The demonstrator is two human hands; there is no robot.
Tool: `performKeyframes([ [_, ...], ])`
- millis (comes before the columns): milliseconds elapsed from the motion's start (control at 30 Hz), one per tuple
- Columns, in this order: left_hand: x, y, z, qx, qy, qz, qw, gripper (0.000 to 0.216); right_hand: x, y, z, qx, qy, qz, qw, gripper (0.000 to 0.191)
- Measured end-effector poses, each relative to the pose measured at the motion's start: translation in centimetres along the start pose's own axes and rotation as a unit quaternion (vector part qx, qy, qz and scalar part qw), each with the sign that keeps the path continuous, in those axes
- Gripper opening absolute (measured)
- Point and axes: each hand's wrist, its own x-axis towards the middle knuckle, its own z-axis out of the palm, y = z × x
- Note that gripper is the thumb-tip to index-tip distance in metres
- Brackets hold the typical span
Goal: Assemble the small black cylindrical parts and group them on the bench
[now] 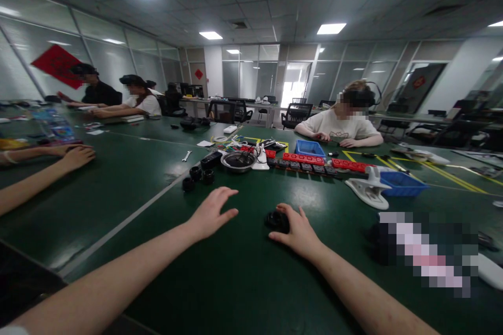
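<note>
My left hand [215, 213] hovers over the green table with its fingers stretched out and thumb apart, holding nothing. A small black rounded part [276, 221] is at my right hand [301, 233], whose fingers and thumb curve around its right side. The part's exact kind is too dark to make out. Beyond my left hand stands a group of three similar black cylindrical parts [208, 176]. Close behind them lie a long black object [211, 159] and a metal bowl [238, 161] with dark pieces in it.
Across the table's middle run red slotted strips [308, 159], a blue bin [310, 148] and a white clamp-like stand [369, 188]. Another blue bin [404, 183] is behind that stand. A small wrench [187, 156] lies farther left. Another person's hands [78, 156] rest at left; a person [341, 120] sits opposite.
</note>
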Motion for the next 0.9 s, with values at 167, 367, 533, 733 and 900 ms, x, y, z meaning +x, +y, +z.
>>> performKeyframes([
  [167,3.4,6.4,4.8,-0.033,-0.157,0.125,0.979,0.042,-0.4,0.4,-0.3,0.019,0.081,0.024,0.996,0.052],
  [367,5.7,7.0,6.0,-0.009,-0.169,0.094,0.981,0.028,-0.5,0.9,-0.4,0.058,0.063,0.022,0.996,0.05],
  [533,4.5,1.2,1.8,0.027,-0.181,-0.014,0.983,0.054,-0.2,1.1,-0.2,0.088,0.028,0.015,0.996,0.046],
  [733,2.4,-6.3,-5.7,0.026,-0.225,-0.126,0.966,0.038,0.0,1.1,-0.2,0.088,0.021,0.044,0.995,0.045],
  [900,2.6,-10.1,-8.2,-0.2,0.164,-0.185,0.948,0.053,0.3,0.8,-0.4,0.057,-0.005,0.051,0.997,0.036],
])
